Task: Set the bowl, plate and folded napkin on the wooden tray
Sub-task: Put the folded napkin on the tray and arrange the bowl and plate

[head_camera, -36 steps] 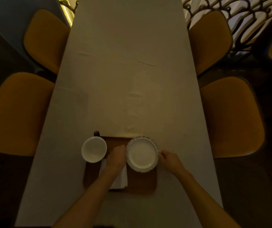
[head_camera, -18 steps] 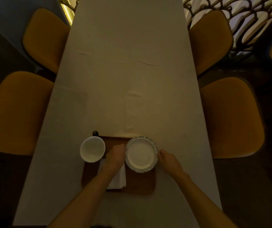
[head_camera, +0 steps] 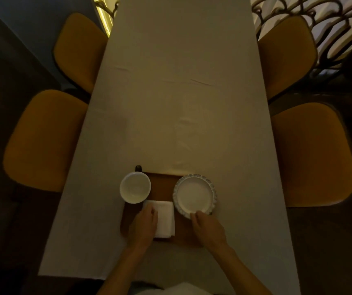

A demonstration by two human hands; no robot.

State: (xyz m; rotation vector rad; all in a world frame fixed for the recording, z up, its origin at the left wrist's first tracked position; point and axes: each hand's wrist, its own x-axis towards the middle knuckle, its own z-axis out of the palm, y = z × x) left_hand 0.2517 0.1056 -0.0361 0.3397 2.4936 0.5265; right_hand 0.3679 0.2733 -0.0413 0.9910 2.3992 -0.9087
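Head view, looking down on a long table [head_camera: 181, 103] under a pale cloth, with mustard-coloured chairs [head_camera: 45, 141] along both sides. The wooden tray [head_camera: 162, 184] lies at the near end. Three white items occupy it. The bowl [head_camera: 135, 187] sits at the tray's far left corner, its rim overhanging the left edge. The plate [head_camera: 194, 196], with a fluted patterned rim, sits at the far right and appears to overhang the tray's right edge. The folded napkin [head_camera: 164, 218] lies flat between them, nearer the viewer, just below the bowl.

The left hand [head_camera: 144, 225] rests palm-down on the napkin's left portion, fingers loosely extended, pressing rather than gripping; its grip is open. The right hand [head_camera: 208, 227] has its fingertips at the plate's near rim. Whether that grip pinches the rim or merely touches it cannot be told in this dim light.

A small dark object [head_camera: 138, 168] stands on the cloth just beyond the bowl; its identity is unclear.

Judged progress: all three items are on the tray, so the task is essentially complete. What remains is probably only fine alignment, such as drawing bowl and plate inward from the edges and squaring the napkin.
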